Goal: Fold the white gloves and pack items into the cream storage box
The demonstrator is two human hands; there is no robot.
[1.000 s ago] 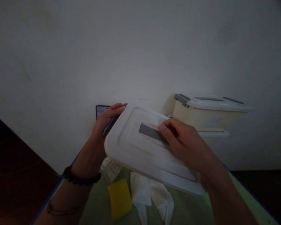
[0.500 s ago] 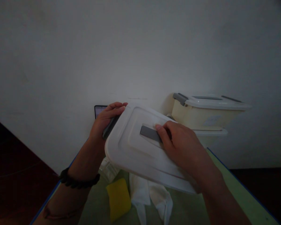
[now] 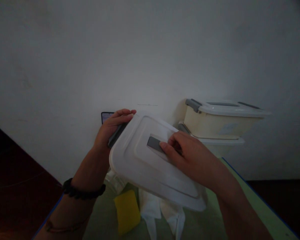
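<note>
A white plastic storage-box lid (image 3: 140, 166) is held tilted above the table, its lower right corner nearer to me. My right hand (image 3: 187, 153) is closed around the grey handle (image 3: 154, 144) in the middle of the lid, thumb on top. At the lid's left edge, my left hand (image 3: 112, 128) grips by the dark grey latch (image 3: 117, 135), its fingers over the upper corner. Whether a box body hangs below the lid is hidden. Under its front edge lie a yellow sponge-like piece (image 3: 127, 211) and white cloth (image 3: 151, 208), partly covered by the lid.
Two cream storage boxes are stacked against the wall at the right, the upper box (image 3: 210, 125) with grey latches. A phone (image 3: 106, 116) stands behind my left hand. Clear plastic packaging (image 3: 115, 181) lies on the green tabletop (image 3: 252, 206), which has blue edges.
The lid has tilted and shifted slightly left, and its right end has come out from behind my right wrist. My right hand has shifted slightly left along with the handle.
</note>
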